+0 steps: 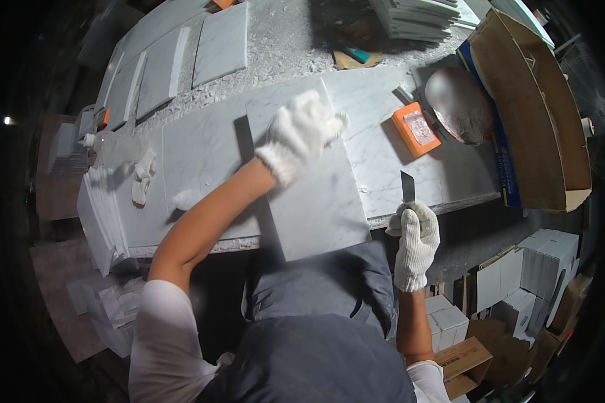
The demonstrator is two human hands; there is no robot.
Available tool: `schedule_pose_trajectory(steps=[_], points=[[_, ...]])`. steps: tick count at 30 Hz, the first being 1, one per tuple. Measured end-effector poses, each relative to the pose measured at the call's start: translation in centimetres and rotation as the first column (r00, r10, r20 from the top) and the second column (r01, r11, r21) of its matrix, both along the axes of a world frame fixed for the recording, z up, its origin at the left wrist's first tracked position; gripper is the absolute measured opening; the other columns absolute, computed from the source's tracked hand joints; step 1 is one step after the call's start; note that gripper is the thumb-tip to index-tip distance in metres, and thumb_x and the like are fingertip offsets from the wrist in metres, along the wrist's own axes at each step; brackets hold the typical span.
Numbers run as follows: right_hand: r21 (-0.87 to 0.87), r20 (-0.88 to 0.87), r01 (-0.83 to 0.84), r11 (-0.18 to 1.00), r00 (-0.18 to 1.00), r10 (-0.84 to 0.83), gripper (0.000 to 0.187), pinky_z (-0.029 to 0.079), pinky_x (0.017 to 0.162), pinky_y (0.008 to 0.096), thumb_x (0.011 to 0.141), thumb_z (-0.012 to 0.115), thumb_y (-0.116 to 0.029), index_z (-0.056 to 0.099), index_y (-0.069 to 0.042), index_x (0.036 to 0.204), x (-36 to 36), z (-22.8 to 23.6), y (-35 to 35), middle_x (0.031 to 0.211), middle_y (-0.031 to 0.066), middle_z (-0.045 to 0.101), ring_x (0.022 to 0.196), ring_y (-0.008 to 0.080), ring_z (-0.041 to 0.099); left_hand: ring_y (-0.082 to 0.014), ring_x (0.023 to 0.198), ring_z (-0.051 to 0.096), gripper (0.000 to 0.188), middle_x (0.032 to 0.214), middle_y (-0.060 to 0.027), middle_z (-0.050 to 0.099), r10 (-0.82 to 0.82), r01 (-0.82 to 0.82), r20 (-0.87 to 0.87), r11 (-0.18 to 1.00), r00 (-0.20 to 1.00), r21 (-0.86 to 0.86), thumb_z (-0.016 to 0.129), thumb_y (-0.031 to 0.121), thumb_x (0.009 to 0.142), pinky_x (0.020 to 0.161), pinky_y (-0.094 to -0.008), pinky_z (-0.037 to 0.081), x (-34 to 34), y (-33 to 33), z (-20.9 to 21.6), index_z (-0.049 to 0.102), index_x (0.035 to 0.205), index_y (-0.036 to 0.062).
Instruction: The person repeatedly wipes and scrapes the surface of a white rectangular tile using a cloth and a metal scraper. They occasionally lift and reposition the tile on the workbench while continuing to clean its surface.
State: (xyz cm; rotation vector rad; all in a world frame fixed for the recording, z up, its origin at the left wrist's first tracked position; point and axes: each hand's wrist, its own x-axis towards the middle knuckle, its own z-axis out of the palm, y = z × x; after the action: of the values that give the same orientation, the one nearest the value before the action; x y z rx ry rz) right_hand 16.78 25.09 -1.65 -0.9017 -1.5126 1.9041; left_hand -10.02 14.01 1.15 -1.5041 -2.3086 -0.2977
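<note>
A long white marble tile [319, 208] with grey veins lies across the front of the worktable, its near end jutting past the edge toward my lap. My left hand [301, 138], in a white knit glove, presses on its far part. The fingers are bunched, and some reach the tile's right edge; their undersides are hidden. To the right of the tile, just off the table's front edge, my gloved right hand [417, 245] is closed around a flat knife blade [408, 187]. Its dark, slanted tip points up and stands apart from the tile. Any handle is hidden in the glove.
An orange block [416, 129] and a shiny round bowl [458, 105] sit right of the tile. Beyond them stands a cardboard box [528, 111]. Left are a plastic bottle [114, 144] and a crumpled glove [143, 176]. More tiles [220, 46] lie at the back among white chips.
</note>
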Motion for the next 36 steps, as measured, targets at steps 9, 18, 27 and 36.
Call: schedule_pose_trajectory(steps=[9, 18, 27, 36], points=[[-0.003, 0.002, -0.019, 1.000, 1.000, 0.019, 0.025, 0.057, 0.066, 0.0258, 0.102, 0.063, -0.016, 0.061, 0.003, 0.117, 0.7, -0.2, 0.1, 0.097, 0.0074, 0.067, 0.075, 0.0115, 0.065, -0.0196, 0.070, 0.057, 0.012, 0.070, 0.0007, 0.066, -0.100, 0.100, 0.139, 0.995, 0.985, 0.010, 0.066, 0.018, 0.085, 0.055, -0.0355, 0.049, -0.3, -0.5, 0.2, 0.070, 0.074, 0.0208], [-0.020, 0.020, -0.031, 0.999, 0.999, 0.031, 0.026, 0.056, 0.065, 0.0258, 0.102, 0.064, -0.019, 0.062, 0.002, 0.117, 1.1, 0.3, -0.2, 0.093, 0.0061, 0.066, 0.074, 0.0106, 0.063, -0.0210, 0.071, 0.057, 0.012, 0.071, 0.0013, 0.066, -0.064, 0.076, 0.139, 0.994, 0.988, -0.078, 0.065, 0.021, 0.083, 0.052, -0.0353, 0.049, 0.7, -1.2, 1.0, 0.070, 0.072, 0.0189], [-0.026, -0.024, -0.077, 0.997, 0.997, 0.077, 0.026, 0.056, 0.066, 0.0260, 0.102, 0.064, -0.018, 0.062, 0.002, 0.118, 1.0, 0.4, -0.7, 0.094, 0.0062, 0.066, 0.074, 0.0110, 0.064, -0.0233, 0.074, 0.060, 0.007, 0.070, -0.0004, 0.063, -0.081, 0.080, 0.062, 0.996, 0.995, 0.027, 0.065, 0.023, 0.077, 0.053, -0.0385, 0.052, 2.5, -1.9, 0.3, 0.067, 0.072, 0.0185], [-0.022, 0.025, 0.067, 0.997, 0.997, -0.067, 0.027, 0.056, 0.066, 0.0267, 0.103, 0.063, -0.016, 0.061, 0.001, 0.124, 2.4, -1.1, -0.7, 0.094, 0.0055, 0.068, 0.075, 0.0126, 0.066, -0.0327, 0.107, 0.062, 0.015, 0.097, -0.0059, 0.068, 0.538, -0.564, 0.172, 0.806, 0.825, 0.181, 0.066, 0.020, 0.086, 0.091, -0.0441, 0.050, 4.6, -9.1, -1.1, 0.072, 0.100, 0.0181]])
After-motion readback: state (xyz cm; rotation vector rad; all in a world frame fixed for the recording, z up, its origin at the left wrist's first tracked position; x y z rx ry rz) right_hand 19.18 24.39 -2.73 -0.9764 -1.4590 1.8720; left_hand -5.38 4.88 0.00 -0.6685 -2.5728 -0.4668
